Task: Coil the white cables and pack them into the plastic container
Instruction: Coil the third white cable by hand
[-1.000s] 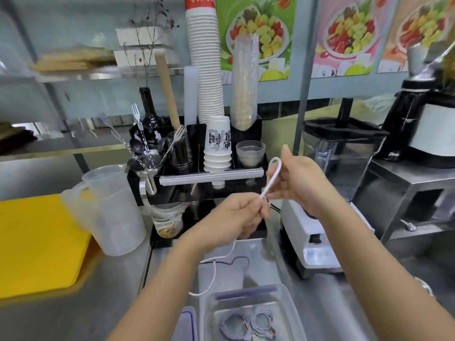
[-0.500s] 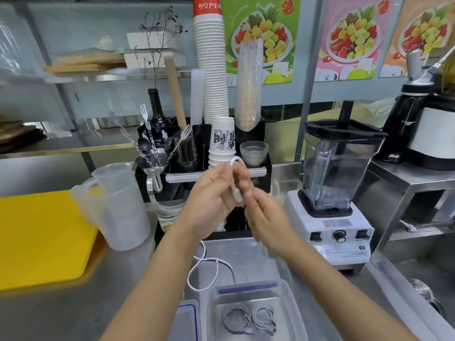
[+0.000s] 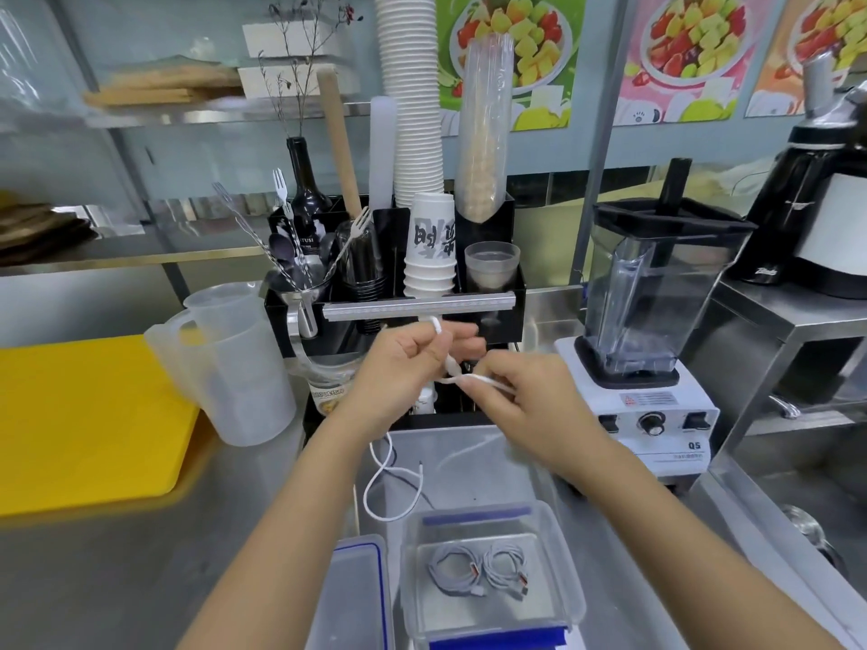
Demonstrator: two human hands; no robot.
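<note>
A white cable (image 3: 393, 480) runs between both of my hands above the steel counter. My left hand (image 3: 399, 368) pinches a small loop of it near the top. My right hand (image 3: 520, 391) grips the strand just to the right and a little lower. The loose tail hangs down and curls on the counter. Close to me sits a clear plastic container (image 3: 563, 598) with two coiled white cables (image 3: 478, 567) lying inside. Its lid (image 3: 352, 598) with a blue rim lies beside it on the left.
A black organiser (image 3: 509, 283) with cups and utensils stands right behind my hands. A blender (image 3: 652, 330) is at the right, a clear jug (image 3: 230, 363) and a yellow cutting board (image 3: 84, 415) at the left. A sink edge (image 3: 797, 523) lies at the far right.
My hands have come close together from being spread apart. The right hand dropped lower and now pulls the strand sideways, while the hanging tail has shifted on the counter.
</note>
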